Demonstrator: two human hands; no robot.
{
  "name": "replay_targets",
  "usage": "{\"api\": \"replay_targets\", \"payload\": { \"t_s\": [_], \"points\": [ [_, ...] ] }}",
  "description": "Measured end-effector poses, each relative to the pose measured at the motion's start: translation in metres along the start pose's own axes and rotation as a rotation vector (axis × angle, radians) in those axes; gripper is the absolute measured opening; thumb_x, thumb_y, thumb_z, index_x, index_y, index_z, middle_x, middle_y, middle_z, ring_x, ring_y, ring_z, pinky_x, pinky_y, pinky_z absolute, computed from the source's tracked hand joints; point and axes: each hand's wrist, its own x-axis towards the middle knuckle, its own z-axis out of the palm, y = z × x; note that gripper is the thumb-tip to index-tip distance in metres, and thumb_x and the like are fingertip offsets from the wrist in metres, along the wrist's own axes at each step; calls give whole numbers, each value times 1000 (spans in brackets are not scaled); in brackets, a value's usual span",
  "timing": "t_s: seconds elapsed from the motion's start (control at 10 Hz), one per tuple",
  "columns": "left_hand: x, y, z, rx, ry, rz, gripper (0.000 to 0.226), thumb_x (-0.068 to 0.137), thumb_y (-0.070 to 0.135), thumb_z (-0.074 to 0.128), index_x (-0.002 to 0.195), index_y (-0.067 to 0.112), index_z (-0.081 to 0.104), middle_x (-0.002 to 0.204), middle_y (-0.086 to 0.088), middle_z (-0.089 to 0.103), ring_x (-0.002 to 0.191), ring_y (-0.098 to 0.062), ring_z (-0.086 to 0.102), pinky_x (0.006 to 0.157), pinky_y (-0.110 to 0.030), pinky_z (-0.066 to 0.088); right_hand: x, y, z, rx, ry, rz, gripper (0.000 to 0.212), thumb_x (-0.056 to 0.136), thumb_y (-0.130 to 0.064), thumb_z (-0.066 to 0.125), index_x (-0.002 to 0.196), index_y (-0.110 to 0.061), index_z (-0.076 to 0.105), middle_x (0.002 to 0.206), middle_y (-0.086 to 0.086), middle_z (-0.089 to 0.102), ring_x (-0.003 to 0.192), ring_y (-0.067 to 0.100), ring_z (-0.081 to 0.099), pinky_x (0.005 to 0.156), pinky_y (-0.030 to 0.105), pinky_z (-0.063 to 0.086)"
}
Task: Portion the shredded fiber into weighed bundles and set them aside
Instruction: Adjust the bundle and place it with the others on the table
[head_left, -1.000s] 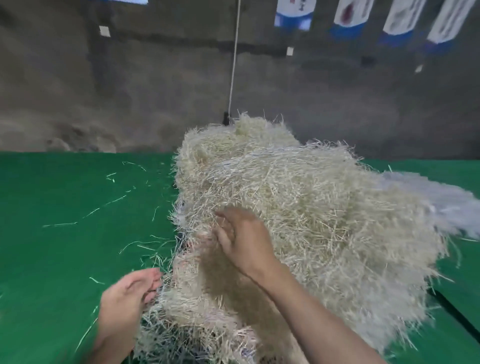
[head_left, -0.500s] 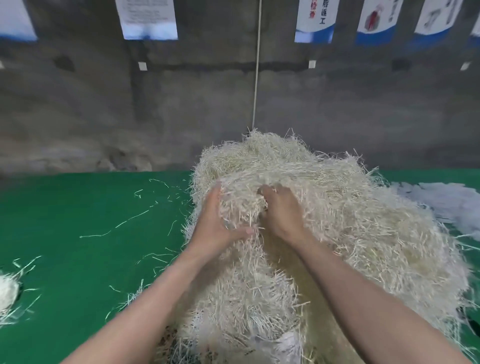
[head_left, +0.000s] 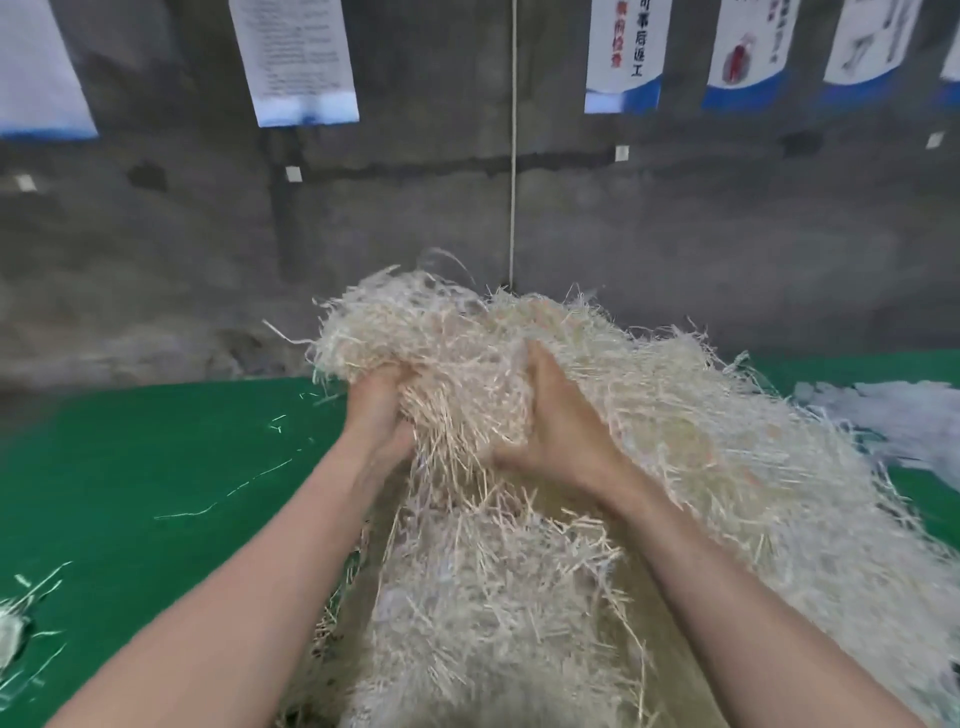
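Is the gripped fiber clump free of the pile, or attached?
Attached: pale fiber clump's strands run from left hand and right hand into the pile.

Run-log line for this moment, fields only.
step: separating a portion | left hand: grips fiber clump | right hand: grips same clump | fiber pile: on green table

The fiber pile (head_left: 675, 467) lies on the desk (head_left: 130, 467), centre to right; the left hand (head_left: 376, 415) and right hand (head_left: 561, 431) grip its top side by side. Loose strands (head_left: 228, 491) lie left of it. Behind, a wall (head_left: 156, 260) carries posters (head_left: 296, 57), with a cord (head_left: 513, 156) hanging down behind the pile.
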Motion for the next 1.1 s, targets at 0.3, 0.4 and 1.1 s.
{"api": "replay_targets", "payload": {
  "t_s": [0.3, 0.4, 1.1],
  "points": [
    [11, 20, -29, -127, 136, -43, 45, 91, 0, 43, 136, -2, 42, 142, -19, 44, 130, -33, 44, 99, -40, 41, -44, 100, 28, -483, -109, 132, 107, 78, 2, 59, 147, -37, -12, 159, -4, 8, 144, 15, 17, 113, 29, 16],
    [14, 20, -48, -77, 218, -6, 38, 89, 1, 49, 127, -3, 49, 135, -21, 49, 123, -33, 50, 91, -38, 46, -42, 66, 1, -393, -301, 181, 110, 75, -19, 75, 150, -32, -4, 158, -5, 12, 143, 18, 19, 112, 31, 20],
    [5, 0, -125, -551, 325, -209, 22, 87, -10, 47, 78, 10, 54, 95, -9, 58, 51, -7, 62, 45, -19, 48, -39, 90, 18, -695, -246, 108, 58, 93, -48, 48, 145, -28, 32, 147, 2, 39, 126, 25, 44, 103, 35, 40]
  ]
}}
